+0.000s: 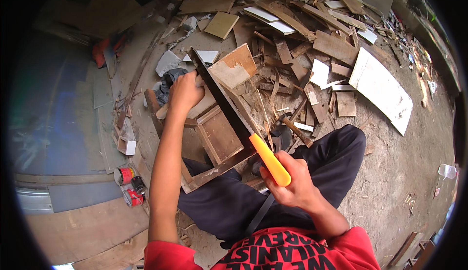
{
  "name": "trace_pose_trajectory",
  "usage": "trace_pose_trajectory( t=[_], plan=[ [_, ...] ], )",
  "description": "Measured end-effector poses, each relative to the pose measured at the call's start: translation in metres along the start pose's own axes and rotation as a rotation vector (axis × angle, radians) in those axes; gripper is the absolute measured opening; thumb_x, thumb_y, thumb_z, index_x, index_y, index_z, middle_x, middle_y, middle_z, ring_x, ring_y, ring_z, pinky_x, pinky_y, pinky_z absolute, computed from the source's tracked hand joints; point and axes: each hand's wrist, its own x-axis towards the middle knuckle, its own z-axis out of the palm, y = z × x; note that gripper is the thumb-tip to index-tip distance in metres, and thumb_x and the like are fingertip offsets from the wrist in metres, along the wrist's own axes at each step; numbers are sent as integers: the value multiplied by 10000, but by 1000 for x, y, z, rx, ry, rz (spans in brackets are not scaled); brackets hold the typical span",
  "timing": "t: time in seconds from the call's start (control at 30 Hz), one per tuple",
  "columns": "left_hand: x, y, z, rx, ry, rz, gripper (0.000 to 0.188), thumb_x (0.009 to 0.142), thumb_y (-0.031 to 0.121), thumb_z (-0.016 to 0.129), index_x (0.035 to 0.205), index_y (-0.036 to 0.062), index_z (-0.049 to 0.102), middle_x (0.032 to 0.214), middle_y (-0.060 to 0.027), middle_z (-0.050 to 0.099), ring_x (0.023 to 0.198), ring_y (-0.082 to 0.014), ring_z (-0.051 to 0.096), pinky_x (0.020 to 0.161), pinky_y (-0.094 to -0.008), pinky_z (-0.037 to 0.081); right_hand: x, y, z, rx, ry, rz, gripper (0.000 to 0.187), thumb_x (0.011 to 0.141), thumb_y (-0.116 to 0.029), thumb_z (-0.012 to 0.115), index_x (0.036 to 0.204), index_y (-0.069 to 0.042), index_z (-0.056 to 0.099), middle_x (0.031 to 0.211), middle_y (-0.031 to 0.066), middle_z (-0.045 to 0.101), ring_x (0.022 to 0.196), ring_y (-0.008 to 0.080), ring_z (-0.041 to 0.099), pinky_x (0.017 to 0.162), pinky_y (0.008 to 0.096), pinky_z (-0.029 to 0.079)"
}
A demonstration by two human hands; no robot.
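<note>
My right hand [294,184] grips the orange handle [271,159] of a hand saw. Its dark blade [222,97] runs up and left across a pale wooden board [229,72]. My left hand [185,93] presses down on the near left end of that board, fingers curled over its edge. The board rests on a small brown wooden frame [219,140] that stands in front of my knees. My legs in dark trousers [331,162] are bent on either side of the frame.
Several wood scraps and offcuts [292,40] litter the dirt ground beyond the frame. A large white panel [382,89] lies at right. A hammer [292,128] lies by my right knee. Small cans [127,182] stand at left beside a blue sheet [53,119].
</note>
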Motion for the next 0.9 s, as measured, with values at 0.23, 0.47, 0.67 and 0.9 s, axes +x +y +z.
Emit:
trace_pose_trajectory(
  t=[0.23,0.47,0.67,0.9],
  plan=[
    [-3,5,-5,55,25,-29,267,769,193,642,982,32,637,941,-278,674,956,-479,628,836,-543,504,-25,2,-2,-33,-8,-15,149,771,9,704,853,-3,580,588,77,535,463,228,576,459,303,422],
    [-2,-6,1,27,32,-27,288,779,226,653,999,40,637,946,-276,675,963,-479,629,839,-539,505,-16,-10,-2,-40,-33,27,148,773,8,702,849,4,576,586,81,528,456,228,564,453,299,413],
    [-9,10,-9,46,7,-12,295,788,198,638,1051,66,657,979,-267,682,980,-454,641,845,-525,515,5,-12,8,-37,24,47,128,804,2,675,831,3,550,564,76,500,446,165,513,450,291,389],
    [-3,-1,-5,39,4,-18,299,785,177,638,1058,55,651,990,-268,677,993,-446,637,851,-527,512,-3,-7,8,-53,-46,29,129,829,-16,676,823,-1,548,561,63,483,442,145,469,451,288,377]
  ],
)
